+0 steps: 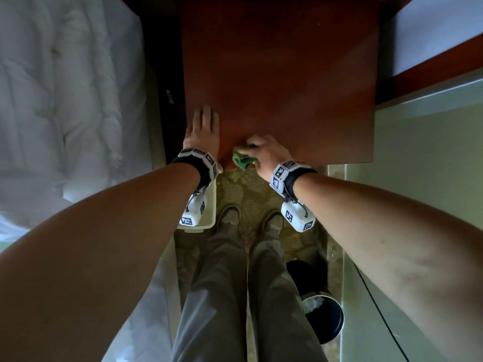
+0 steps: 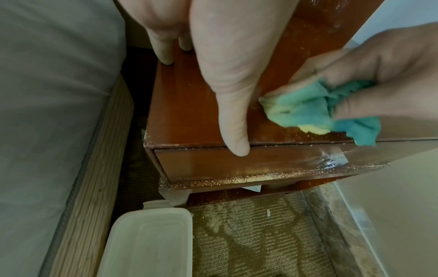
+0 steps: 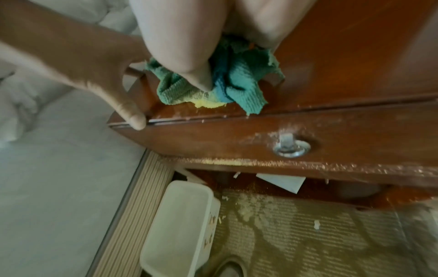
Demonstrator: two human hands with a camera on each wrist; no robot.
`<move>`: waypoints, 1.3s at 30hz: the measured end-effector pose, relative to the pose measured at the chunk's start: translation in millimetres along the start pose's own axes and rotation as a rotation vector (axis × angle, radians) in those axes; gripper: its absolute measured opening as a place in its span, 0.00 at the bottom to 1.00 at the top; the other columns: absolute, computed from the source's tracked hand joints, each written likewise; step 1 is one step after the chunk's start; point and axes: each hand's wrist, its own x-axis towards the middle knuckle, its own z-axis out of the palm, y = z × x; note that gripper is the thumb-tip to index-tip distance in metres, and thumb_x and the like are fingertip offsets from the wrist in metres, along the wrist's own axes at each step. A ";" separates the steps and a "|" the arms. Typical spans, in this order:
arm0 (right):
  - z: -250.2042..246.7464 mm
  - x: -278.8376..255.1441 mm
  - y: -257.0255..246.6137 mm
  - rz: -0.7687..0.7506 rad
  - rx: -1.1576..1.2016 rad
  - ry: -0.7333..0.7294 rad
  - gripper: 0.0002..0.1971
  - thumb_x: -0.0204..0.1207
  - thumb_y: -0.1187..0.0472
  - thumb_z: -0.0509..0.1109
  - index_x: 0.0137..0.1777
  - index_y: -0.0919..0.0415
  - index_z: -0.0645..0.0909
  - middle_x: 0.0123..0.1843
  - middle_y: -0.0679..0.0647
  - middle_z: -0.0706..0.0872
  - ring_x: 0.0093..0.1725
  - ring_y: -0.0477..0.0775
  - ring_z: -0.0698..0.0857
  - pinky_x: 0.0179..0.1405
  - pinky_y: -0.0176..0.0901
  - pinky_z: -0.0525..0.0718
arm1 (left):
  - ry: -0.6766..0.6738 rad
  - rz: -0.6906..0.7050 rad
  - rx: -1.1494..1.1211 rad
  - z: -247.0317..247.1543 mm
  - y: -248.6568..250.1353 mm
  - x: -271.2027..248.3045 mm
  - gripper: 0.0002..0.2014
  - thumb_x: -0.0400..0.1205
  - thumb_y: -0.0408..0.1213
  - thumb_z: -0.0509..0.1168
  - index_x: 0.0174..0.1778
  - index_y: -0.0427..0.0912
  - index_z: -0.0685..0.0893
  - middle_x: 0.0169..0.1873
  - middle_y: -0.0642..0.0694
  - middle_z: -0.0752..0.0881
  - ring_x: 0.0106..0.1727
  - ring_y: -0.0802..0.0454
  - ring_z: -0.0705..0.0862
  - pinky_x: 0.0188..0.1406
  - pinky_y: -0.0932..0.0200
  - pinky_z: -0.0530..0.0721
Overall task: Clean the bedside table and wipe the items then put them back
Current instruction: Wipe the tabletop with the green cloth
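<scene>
- Between a white-quilted bed [image 1: 65, 100] at nine o'clock and a pale wall at three o'clock, the bedside table [image 1: 282, 74] was seen from the head view as a bare red-brown top filling twelve o'clock. The left hand [image 1: 202, 131] was laid flat, fingers straight, on the table's near left corner. The right hand [image 1: 264, 150] was clenched round a green cloth [image 1: 241, 159] at the near edge, just beside the left. No items stood on the top. A dark bin [image 1: 324, 309] was seen on the floor at five o'clock.
- From the left wrist view, the left hand's thumb [image 2: 233, 105] was seen reaching over the front edge, above the drawer [image 2: 237, 163]. The cloth, bunched and showing a yellow patch, was pressed to the top at three o'clock. Pale crumbs [image 2: 249, 178] were scattered along the ledge below the drawer. A white tub [image 2: 147, 239] stood on the carpet at seven o'clock.
- From the right wrist view, the cloth was seen gripped by thumb and fingers right at the lip, with specks lying on the seam and around the metal pull [image 3: 291, 148] at four o'clock. More debris was seen on the carpet [image 3: 308, 234].
- As a judgement, the top's wiping was nearly finished. The step would be done well if the table were steadied by the flat hand, the cloth drawn along the edge in one direction, and the crumbs gathered into it rather than pushed onto the ledge.
</scene>
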 end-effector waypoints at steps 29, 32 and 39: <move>-12.5 -17.1 -4.2 0.425 0.385 0.192 0.23 0.81 0.63 0.67 0.76 0.54 0.75 0.69 0.56 0.77 0.63 0.58 0.82 0.58 0.40 0.82 | 0.061 0.026 -0.008 13.9 -24.2 -11.5 0.68 0.61 0.50 0.86 0.86 0.38 0.44 0.85 0.38 0.44 0.86 0.37 0.45 0.82 0.39 0.58; 0.5 -2.9 -11.4 0.446 0.399 0.249 0.23 0.80 0.65 0.67 0.75 0.53 0.77 0.67 0.56 0.76 0.65 0.61 0.79 0.64 0.47 0.82 | 0.103 0.033 -0.050 20.0 -28.8 -7.9 0.61 0.68 0.45 0.83 0.86 0.37 0.47 0.86 0.37 0.46 0.87 0.38 0.47 0.83 0.41 0.58; 14.3 11.6 -44.9 0.186 0.174 0.078 0.18 0.81 0.62 0.66 0.69 0.51 0.82 0.71 0.49 0.76 0.67 0.58 0.77 0.66 0.49 0.80 | 0.077 0.060 -0.039 21.3 -32.3 -3.0 0.70 0.58 0.51 0.86 0.86 0.35 0.46 0.85 0.37 0.48 0.87 0.38 0.48 0.82 0.44 0.59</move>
